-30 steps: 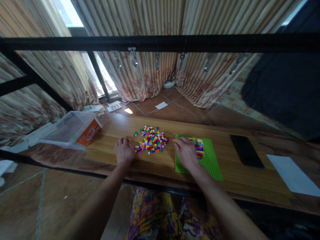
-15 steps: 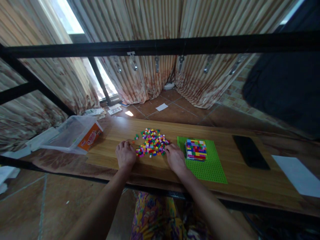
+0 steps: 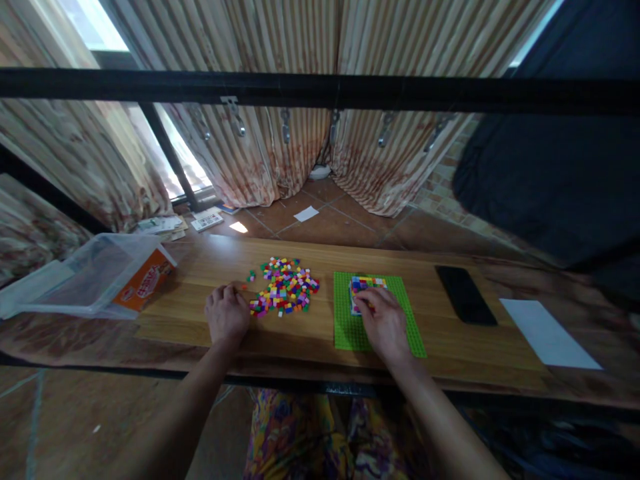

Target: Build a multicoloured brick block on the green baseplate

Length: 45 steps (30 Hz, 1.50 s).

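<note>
My left hand (image 3: 227,315) rests on the wooden tabletop with its fingers curled in, and nothing shows in them. Just right of it lies a loose pile of small multicoloured toy bricks (image 3: 285,288). My right hand (image 3: 386,321) is over a low block of stacked bricks (image 3: 370,283), its thumb and fingers drawn together in a pinch at the block's near side. Whatever the fingertips hold is too small or hidden to make out. The block stands on a green studded baseplate (image 3: 346,333), and my hand covers much of it.
A clear plastic box (image 3: 95,277) with an orange label lies at the table's left end. Right of the baseplate are a black phone (image 3: 465,295) and a white sheet of paper (image 3: 550,333). A black metal bar (image 3: 300,90) crosses the view above the table.
My right hand has moved from the right edge of the brick pile across to the block on the baseplate. My left hand stays beside the pile. The whole view has shifted.
</note>
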Available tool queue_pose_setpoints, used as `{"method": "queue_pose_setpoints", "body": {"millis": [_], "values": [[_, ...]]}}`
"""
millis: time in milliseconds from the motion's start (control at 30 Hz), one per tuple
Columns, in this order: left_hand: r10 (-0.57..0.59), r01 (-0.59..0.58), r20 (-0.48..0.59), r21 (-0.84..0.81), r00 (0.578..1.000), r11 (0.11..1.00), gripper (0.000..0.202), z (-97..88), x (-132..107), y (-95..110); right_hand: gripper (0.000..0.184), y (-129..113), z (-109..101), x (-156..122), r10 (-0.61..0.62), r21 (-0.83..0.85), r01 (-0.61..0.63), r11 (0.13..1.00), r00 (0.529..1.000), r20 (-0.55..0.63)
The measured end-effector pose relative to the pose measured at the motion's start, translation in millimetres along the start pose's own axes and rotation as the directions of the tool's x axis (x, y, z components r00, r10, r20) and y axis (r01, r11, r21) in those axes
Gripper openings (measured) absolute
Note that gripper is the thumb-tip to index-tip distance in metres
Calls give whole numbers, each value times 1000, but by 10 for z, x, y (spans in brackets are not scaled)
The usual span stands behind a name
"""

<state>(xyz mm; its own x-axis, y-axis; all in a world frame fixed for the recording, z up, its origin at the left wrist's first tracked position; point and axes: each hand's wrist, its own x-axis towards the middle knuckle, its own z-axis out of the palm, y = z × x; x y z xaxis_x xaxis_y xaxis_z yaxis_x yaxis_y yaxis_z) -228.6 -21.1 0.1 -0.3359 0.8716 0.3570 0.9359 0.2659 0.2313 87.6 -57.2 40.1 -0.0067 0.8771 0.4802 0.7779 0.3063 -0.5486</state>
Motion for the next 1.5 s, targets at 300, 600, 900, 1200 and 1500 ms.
{"method": "queue_pose_setpoints", "body": {"millis": [300, 600, 900, 1200, 1500], "values": [[0, 0, 7, 0, 1000, 1000, 35, -11, 3, 10, 23, 214, 65, 105, 0, -43, -1, 999, 1000, -18], [0, 0, 7, -4, 1000, 1000, 33, -15, -1, 19, 21, 271, 155, 128, 20, -11, -21, 1000, 999, -29], [1, -1, 10, 14, 1000, 1000, 33, -14, -10, 23, 25, 233, 147, 72, -60, -53, 60, 997, 998, -5], [-21, 21, 17, 10, 1000, 1000, 32, -14, -16, 29, 27, 257, 181, 24, -68, -59, 68, 996, 998, 2], [-9, 9, 2, 3, 1000, 1000, 33, 19, -15, 5, 29, 263, 241, -1, -65, -16, 64, 998, 997, -44]]}}
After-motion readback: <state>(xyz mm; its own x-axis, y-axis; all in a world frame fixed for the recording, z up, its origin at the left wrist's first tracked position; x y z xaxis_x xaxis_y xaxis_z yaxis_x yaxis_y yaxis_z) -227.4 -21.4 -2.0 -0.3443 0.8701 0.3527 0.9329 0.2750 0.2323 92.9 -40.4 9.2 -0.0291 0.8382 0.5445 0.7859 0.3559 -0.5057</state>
